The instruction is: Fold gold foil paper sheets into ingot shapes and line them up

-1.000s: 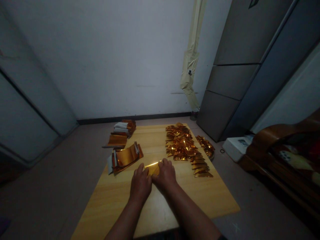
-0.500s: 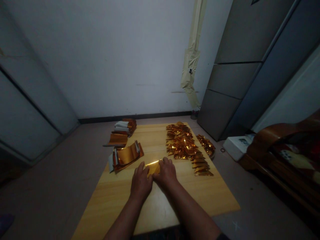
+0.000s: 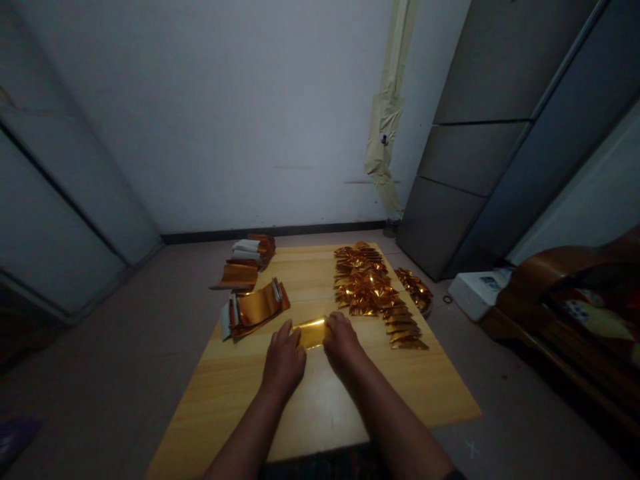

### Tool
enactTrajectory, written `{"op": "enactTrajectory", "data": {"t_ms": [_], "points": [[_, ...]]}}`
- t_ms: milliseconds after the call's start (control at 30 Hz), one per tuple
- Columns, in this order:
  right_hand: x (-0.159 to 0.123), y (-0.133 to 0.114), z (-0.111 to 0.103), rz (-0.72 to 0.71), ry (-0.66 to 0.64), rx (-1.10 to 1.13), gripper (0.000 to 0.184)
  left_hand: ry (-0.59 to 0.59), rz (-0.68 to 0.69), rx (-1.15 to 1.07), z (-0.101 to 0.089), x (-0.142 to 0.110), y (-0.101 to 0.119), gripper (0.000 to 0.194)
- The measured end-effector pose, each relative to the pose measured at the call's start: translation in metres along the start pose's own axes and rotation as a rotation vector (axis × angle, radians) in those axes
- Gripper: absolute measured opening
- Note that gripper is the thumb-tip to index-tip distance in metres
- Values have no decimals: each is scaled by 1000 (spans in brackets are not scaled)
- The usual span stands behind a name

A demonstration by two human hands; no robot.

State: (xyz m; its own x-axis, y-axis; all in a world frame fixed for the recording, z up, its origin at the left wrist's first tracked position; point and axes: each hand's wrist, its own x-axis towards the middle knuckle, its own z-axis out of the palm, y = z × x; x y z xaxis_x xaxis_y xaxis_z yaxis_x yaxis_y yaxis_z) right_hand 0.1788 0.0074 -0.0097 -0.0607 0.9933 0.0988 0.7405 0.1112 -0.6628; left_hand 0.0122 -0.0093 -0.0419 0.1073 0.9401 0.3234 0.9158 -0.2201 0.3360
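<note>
Lightly, L hand (image 3: 283, 363) and R hand (image 3: 343, 345) press down, fingers loosely spread, no clear pinch, on opposite ends of gold foil strip (image 3: 313, 333): thin, slippery, creases easily; hold by edges.

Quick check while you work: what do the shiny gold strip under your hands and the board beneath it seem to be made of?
The gold strip looks like thin metallic foil or metallised film, with a glossy finish: it throws bright highlights. The board looks like pale wood or wood-grain laminate, with a satin finish: streaky grain shows, with soft glare near the front. The picture can't settle which.
</note>
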Motion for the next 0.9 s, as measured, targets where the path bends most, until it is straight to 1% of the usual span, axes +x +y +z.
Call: {"op": "enactTrajectory", "data": {"t_ms": [133, 300, 367, 433, 500, 600, 667, 767, 833, 900], "points": [[0, 5, -1, -26, 20, 82, 33, 0, 10, -10, 0, 1, -2, 42], [-2, 5, -3, -42, 38, 124, 40, -40, -4, -32, -1, 1, -3, 46], [-4, 6, -4, -44, 40, 112, 48, -56, -15, -36, -3, 1, -2, 48], [-6, 9, -6, -59, 55, 115, 59, -78, -16, -43, -6, 1, 0, 49], [-9, 12, -9, -94, 46, 132, 65, -95, -19, -56, -9, 1, 2, 49], [-15, 13, -16, -169, -28, 141, 66, -112, -29, -78, -11, 1, 2, 50], [-18, 14, -19, -207, -52, 124, 68, -114, -27, -93, -11, 2, 0, 47], [-19, 15, -18, -233, -52, 80, 64, -95, 2, -121, -9, 3, -5, 41], [-19, 16, -17, -250, -48, 51, 59, -81, 26, -133, -8, 3, -8, 38], [-19, 17, -16, -277, -39, 19, 59, -72, 37, -138, -8, 3, -10, 38]]}}
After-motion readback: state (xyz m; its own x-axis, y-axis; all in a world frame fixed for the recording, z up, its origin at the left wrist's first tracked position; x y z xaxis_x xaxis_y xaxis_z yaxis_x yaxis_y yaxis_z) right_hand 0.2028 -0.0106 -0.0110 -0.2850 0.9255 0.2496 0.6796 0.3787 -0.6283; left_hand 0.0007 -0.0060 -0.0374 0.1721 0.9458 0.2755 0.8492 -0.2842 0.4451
